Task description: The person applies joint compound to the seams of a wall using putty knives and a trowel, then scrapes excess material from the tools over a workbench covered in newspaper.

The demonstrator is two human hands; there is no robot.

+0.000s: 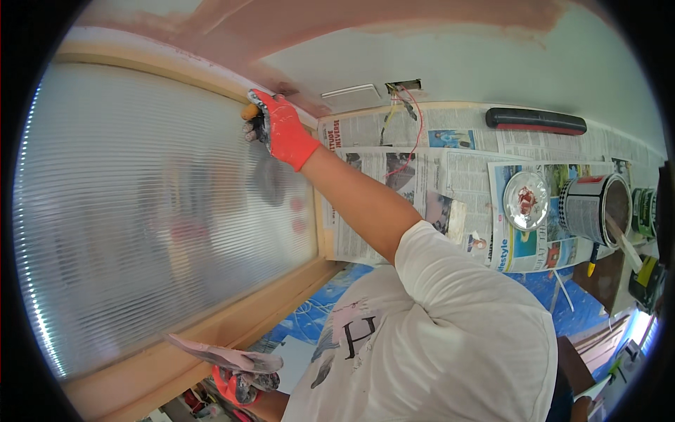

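My right hand (285,130), in a red glove with a grey, smeared palm, is raised at the upper right corner of a ribbed translucent panel (126,183). Its fingers are closed round a small tool with a rounded yellowish end (249,112); the rest of the tool is hidden. Beside the hand runs the panel's light wooden frame (204,83), along a pink-plastered surface. Low at the left, my left hand (242,385), gloved alike, grips from beneath a flat, hawk-like board (225,354) smeared with pinkish plaster. This board is tilted over the lower wooden rail (162,366).
Newspaper (450,179) covers the surface at right, bearing a clear round lid (526,200) with reddish residue, an open tin (594,207) with a stick, and a long black-and-red object (536,121). Loose wires (420,133) hang from a wall opening. Blue sheeting (573,302) lies below.
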